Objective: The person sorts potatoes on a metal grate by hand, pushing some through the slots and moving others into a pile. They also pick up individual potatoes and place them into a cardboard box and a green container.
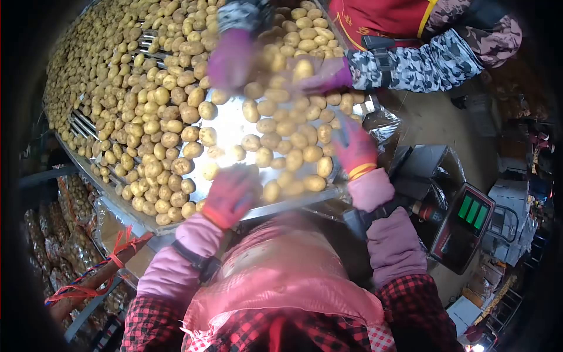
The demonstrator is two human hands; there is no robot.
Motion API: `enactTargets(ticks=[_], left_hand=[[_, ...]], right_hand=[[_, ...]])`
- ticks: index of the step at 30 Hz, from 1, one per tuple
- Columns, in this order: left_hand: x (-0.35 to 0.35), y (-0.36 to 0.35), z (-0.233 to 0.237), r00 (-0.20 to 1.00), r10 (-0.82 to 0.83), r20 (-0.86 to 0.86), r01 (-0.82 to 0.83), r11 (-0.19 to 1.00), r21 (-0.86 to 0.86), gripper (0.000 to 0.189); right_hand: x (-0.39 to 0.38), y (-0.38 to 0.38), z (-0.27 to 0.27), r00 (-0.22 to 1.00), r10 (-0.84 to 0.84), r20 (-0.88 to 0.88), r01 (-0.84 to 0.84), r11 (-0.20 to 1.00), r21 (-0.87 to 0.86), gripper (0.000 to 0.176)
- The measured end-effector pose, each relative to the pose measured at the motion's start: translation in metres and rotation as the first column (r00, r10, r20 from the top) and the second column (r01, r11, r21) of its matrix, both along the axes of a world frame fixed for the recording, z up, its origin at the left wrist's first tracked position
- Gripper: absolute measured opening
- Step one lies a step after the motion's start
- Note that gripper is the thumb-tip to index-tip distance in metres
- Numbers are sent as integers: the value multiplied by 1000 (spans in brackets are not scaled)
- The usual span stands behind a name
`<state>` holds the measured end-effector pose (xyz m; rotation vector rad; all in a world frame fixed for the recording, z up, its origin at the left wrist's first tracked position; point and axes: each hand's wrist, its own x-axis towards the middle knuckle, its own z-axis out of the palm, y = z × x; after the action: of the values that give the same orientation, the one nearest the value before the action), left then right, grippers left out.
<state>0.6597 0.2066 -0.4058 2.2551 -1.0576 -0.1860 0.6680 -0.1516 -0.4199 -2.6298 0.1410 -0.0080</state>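
Observation:
Many potatoes (293,158) lie on a shiny metal sorting table (231,123). My left hand (231,193), in a red and grey glove, is over the near edge of the table beside the potatoes. Motion smears its fingers, so I cannot see whether they hold anything. My right hand (355,145), in a similar glove with a yellow cuff, rests against the potatoes at the table's right side. Its fingers are stretched out, and nothing shows in its grasp.
Across the table, a co-worker's purple-gloved hand (325,75) is by a potato; their other hand (230,61) is blurred. A scale display (463,226) with green digits stands right. A wooden pole (99,273) with red ties is left, near bagged potatoes (64,234).

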Motion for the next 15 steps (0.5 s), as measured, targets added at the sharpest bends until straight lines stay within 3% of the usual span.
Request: enactTargets(ticks=[1, 3, 4, 5, 7, 9, 10, 12, 15], left_hand=[[-5, 19, -9, 989, 119, 86, -125, 990, 65, 52], [-11, 39, -9, 968, 243, 69, -252, 941, 224, 54], [-19, 40, -12, 975, 198, 106, -217, 948, 231, 53], [-25, 40, -16, 977, 153, 146, -185, 954, 238, 52], [-36, 29, -18, 997, 25, -78, -5, 970, 242, 66], [-46, 1, -31, 993, 55, -105, -41, 991, 127, 65], [-46, -11, -34, 995, -25, -100, 33, 996, 77, 64], [-35, -31, -36, 980, -183, -76, 182, 983, -9, 62], [5, -49, -9, 985, -173, 15, 174, 981, -85, 60]], right_hand=[[-4, 6, -4, 979, 114, 171, -111, 994, -25, 54], [-30, 22, -9, 927, 355, 121, -334, 928, -163, 54], [-42, 27, -12, 881, 467, 80, -440, 869, -226, 53], [-49, 17, -16, 921, 380, 81, -351, 903, -247, 54], [-55, -16, -21, 969, 221, 107, -182, 940, -288, 55], [-54, -36, -21, 982, 66, 178, -6, 948, -319, 55], [-47, -42, -20, 973, -8, 233, 87, 940, -331, 56], [-3, -21, -1, 964, 35, 265, 65, 932, -357, 59], [39, -9, -34, 967, 182, 181, -117, 939, -324, 64]])
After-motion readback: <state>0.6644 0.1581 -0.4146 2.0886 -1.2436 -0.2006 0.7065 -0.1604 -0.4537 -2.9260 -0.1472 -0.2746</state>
